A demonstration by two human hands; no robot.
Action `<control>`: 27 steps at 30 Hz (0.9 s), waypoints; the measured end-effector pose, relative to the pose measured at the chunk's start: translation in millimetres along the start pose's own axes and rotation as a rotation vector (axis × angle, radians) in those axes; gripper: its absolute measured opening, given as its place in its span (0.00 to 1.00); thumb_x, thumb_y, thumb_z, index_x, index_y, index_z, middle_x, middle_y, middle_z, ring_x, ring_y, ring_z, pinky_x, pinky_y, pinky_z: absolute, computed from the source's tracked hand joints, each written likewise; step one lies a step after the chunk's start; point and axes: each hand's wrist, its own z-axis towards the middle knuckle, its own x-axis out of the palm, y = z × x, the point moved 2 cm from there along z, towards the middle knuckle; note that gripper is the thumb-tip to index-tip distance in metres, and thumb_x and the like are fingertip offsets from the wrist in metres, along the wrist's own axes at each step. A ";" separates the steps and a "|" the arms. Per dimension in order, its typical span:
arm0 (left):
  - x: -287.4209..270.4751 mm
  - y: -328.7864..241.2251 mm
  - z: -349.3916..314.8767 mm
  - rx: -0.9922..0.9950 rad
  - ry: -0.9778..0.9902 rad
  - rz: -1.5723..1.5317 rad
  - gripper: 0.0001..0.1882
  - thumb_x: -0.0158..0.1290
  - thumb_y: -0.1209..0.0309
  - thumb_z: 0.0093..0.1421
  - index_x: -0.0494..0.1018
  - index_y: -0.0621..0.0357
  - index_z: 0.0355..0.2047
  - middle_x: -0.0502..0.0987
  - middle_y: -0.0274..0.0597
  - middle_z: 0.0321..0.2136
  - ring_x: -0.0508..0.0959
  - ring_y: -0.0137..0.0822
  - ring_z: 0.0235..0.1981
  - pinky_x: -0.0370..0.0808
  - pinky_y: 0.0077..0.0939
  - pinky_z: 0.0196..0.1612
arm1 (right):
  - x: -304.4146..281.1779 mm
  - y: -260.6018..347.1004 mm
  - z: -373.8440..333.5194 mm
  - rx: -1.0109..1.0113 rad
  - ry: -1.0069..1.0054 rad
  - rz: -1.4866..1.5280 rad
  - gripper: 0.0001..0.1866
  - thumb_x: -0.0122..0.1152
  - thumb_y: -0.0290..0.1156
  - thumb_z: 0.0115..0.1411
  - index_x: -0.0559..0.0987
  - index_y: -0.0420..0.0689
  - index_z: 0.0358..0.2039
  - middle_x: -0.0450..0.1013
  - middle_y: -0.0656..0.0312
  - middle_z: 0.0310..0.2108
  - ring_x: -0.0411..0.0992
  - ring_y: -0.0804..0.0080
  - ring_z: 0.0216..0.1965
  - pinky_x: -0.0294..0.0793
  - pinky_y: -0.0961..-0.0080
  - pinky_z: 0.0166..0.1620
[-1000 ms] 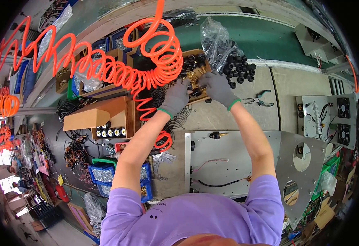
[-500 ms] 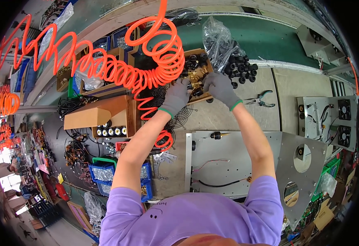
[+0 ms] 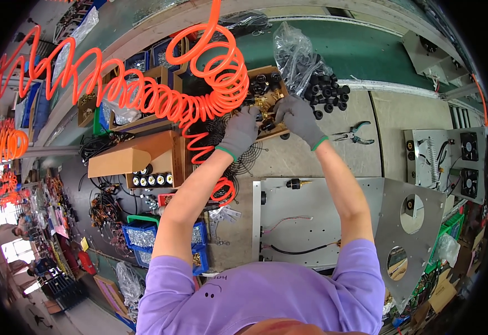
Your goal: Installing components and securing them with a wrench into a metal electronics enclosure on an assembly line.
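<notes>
Head view: both of the person's hands, in grey gloves with green cuffs, are at a small carton [image 3: 277,132] at the far side of the bench [image 3: 339,164]. Brass fittings [image 3: 264,104] and black parts [image 3: 261,84] lie inside it, between the hands. The left hand [image 3: 242,133] is at the carton's left side, fingers bent toward the fittings; its fingertips are partly hidden, so whether they grip anything cannot be told. The right hand [image 3: 299,118] reaches over the right edge, fingers curled down and in; whether they are clamped on a fitting or apart cannot be told either. The two hands stand apart.

Just beyond the right hand, a pile of black caps [image 3: 328,95] lies by a clear bag [image 3: 293,53]. Pliers [image 3: 361,134] rest on the bench to the right of that hand. Left of the carton lie wire guards [image 3: 217,132], partly under an orange coiled hose [image 3: 215,12]. Nearer the body, between the forearms, is a grey panel [image 3: 311,234] with a black fitting [image 3: 295,183] and a dark cable [image 3: 299,252] on it. Blue bins [image 3: 200,237] stand by the left forearm.
</notes>
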 end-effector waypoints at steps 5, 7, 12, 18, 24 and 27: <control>-1.5 -4.6 0.2 0.019 -0.025 0.051 0.20 0.54 0.64 0.54 0.64 0.54 0.45 0.70 0.49 0.38 0.76 0.49 0.34 0.74 0.40 0.34 | 6.9 1.0 -2.8 -0.018 -0.125 -0.003 0.14 0.44 0.20 0.40 0.80 0.49 0.21 0.73 0.65 0.35 0.68 0.63 0.44 0.70 0.68 0.44; -0.7 -2.1 -1.7 0.029 -0.045 0.026 0.20 0.54 0.63 0.53 0.64 0.54 0.44 0.70 0.49 0.37 0.76 0.49 0.34 0.74 0.40 0.34 | -1.4 -3.1 -0.5 0.037 0.127 0.176 0.14 0.45 0.21 0.42 0.80 0.50 0.24 0.73 0.65 0.35 0.69 0.64 0.41 0.69 0.68 0.44; -2.5 -9.9 -0.8 0.020 -0.004 0.042 0.19 0.54 0.64 0.53 0.64 0.54 0.44 0.70 0.48 0.37 0.76 0.49 0.34 0.74 0.39 0.33 | -4.6 0.3 -0.6 0.041 0.014 -0.049 0.15 0.47 0.24 0.46 0.78 0.51 0.34 0.72 0.64 0.38 0.70 0.65 0.40 0.67 0.70 0.43; -3.3 -14.3 -2.1 0.051 -0.028 0.067 0.19 0.54 0.63 0.53 0.64 0.54 0.44 0.70 0.49 0.37 0.76 0.49 0.33 0.74 0.39 0.33 | 21.0 -11.0 -0.1 0.009 -0.013 -0.053 0.14 0.51 0.32 0.51 0.76 0.51 0.39 0.70 0.62 0.43 0.70 0.62 0.42 0.69 0.66 0.45; -5.9 -8.7 -3.6 0.047 -0.053 0.005 0.20 0.54 0.65 0.53 0.64 0.54 0.45 0.70 0.49 0.38 0.76 0.50 0.33 0.73 0.41 0.33 | 14.5 -2.3 -2.0 0.166 0.107 0.172 0.15 0.54 0.35 0.51 0.74 0.51 0.41 0.72 0.60 0.42 0.72 0.60 0.42 0.71 0.67 0.44; -0.6 -6.7 -2.0 0.045 -0.056 -0.004 0.20 0.54 0.66 0.52 0.63 0.53 0.45 0.70 0.50 0.39 0.76 0.51 0.32 0.73 0.42 0.32 | 18.1 -9.1 -1.2 0.049 0.055 0.111 0.16 0.51 0.28 0.49 0.74 0.47 0.41 0.73 0.55 0.38 0.73 0.60 0.39 0.71 0.68 0.42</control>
